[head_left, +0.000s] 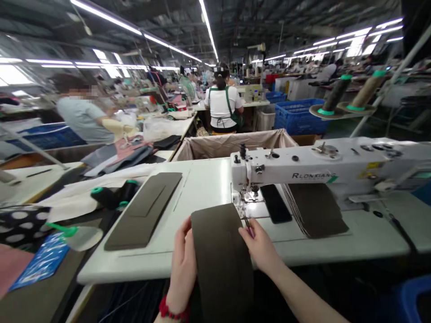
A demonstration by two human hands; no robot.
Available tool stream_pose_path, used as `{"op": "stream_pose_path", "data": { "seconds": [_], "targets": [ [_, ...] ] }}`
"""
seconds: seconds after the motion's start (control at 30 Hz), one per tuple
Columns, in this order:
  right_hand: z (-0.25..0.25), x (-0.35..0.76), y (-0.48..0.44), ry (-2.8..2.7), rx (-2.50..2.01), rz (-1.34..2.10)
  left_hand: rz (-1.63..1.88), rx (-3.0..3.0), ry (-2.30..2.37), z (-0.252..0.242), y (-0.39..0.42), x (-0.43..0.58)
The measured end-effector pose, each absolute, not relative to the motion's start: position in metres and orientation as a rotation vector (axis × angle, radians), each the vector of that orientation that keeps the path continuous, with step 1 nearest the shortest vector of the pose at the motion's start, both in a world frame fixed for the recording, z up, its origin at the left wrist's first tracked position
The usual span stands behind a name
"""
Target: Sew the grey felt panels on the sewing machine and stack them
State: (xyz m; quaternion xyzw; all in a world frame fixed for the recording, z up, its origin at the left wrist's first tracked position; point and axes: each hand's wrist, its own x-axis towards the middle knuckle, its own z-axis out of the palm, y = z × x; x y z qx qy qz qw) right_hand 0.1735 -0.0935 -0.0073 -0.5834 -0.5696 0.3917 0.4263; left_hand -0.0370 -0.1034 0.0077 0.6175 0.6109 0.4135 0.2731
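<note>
My left hand (184, 258), with a red band at the wrist, grips the left edge of a dark olive fabric panel (222, 255). The panel hangs over the table's front edge, its top near the needle area of a white sewing machine (286, 166). In my right hand (262, 246), at the panel's right edge, are small metal thread snips (248, 225) with a purplish handle, pinched between the fingers. Left of my hands lies a stack of similar olive panels (144, 211). Another olive stack (314, 208) sits under the machine arm.
A black phone (275, 204) lies beside the needle area. Dark thread cones (129, 190) and an oil bottle (84, 237) are at left. Behind the table stands a cloth-lined bin (232, 142). Thread spools (335, 94) stand at upper right. Co-workers sit ahead and at left.
</note>
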Motion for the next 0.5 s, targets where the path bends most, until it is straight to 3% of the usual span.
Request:
{"op": "stream_pose_path", "data": {
  "seconds": [0.23,0.37,0.5],
  "targets": [
    [-0.021,0.171,-0.042,-1.594,-1.566,0.849,1.151,2.151,1.755,0.023,-0.090,-0.030],
    [-0.018,0.168,-0.040,-1.713,-1.575,0.790,0.626,2.389,1.632,-0.007,-0.081,-0.021],
    [-0.009,0.176,-0.033,-2.077,-1.582,0.450,0.323,2.627,1.490,-0.028,-0.065,-0.027]
  ]
}}
